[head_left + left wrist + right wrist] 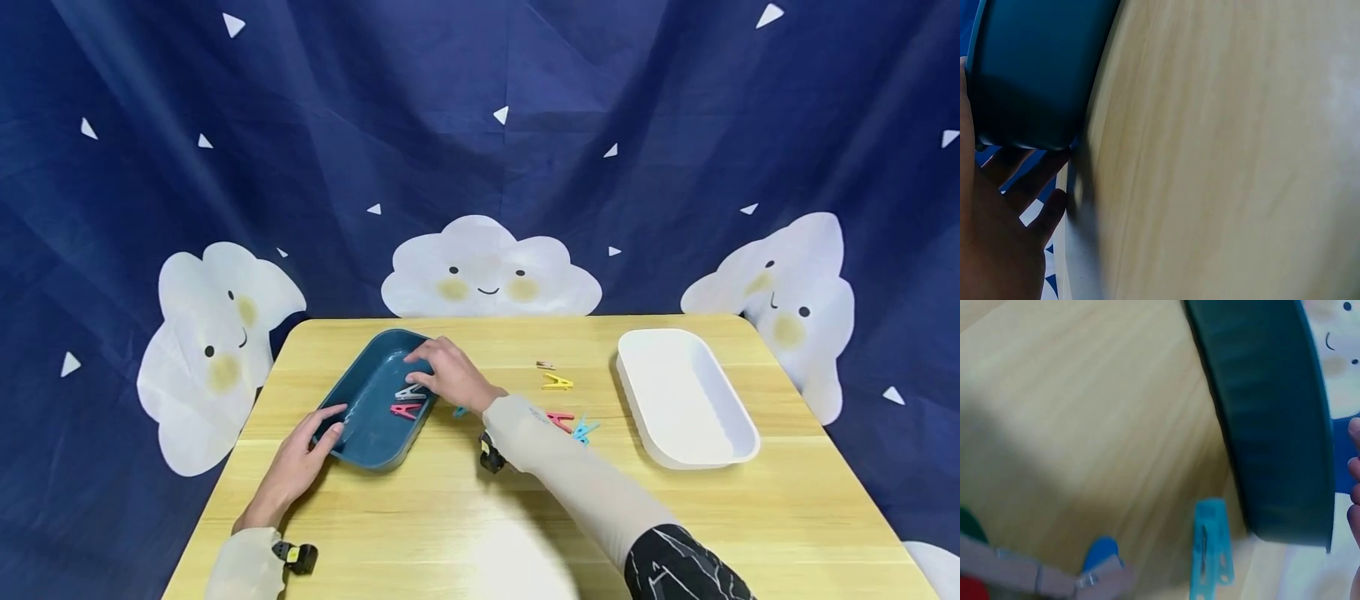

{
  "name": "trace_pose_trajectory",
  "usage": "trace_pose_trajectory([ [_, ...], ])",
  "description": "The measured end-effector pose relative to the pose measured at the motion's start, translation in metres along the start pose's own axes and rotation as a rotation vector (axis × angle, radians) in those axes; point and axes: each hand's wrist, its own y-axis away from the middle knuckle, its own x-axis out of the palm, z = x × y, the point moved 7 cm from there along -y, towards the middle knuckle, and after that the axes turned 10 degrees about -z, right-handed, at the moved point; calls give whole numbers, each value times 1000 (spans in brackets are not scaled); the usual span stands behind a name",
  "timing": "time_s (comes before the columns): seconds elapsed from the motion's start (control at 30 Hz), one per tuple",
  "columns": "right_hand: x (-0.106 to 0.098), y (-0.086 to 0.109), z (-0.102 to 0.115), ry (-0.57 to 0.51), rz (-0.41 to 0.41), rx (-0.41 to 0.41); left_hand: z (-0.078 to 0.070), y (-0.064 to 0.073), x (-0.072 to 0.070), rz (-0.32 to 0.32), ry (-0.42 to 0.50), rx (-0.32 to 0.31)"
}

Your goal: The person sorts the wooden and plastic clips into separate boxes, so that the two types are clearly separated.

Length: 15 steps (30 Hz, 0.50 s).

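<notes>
Teal bin: L side of surface, tilted to viewer's L–R diagonal; holds grey clip + red clip, both nr its R wall, grey just beyond red.
L hand: grip clamped on teal bin at near-L rim, digits over edge.
R hand: over bin's R rim, nr grey clip; grip apart, thumb & fingers spread, nothing held.
Blue clip: on surface, just outside bin's R wall; partly hidden by R hand in head view.
White bin: R side of surface, well apart from teal one.
Between bins: yellow clip, small brown clip, pink clip (partly behind R sleeve), 2nd blue clip beside it.
</notes>
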Motion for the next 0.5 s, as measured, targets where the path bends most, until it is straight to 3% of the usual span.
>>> trace_pose_trajectory([
  [0.5,-29,23,-39,-198,-71,133,0,0,0,-4,-3,-3],
])
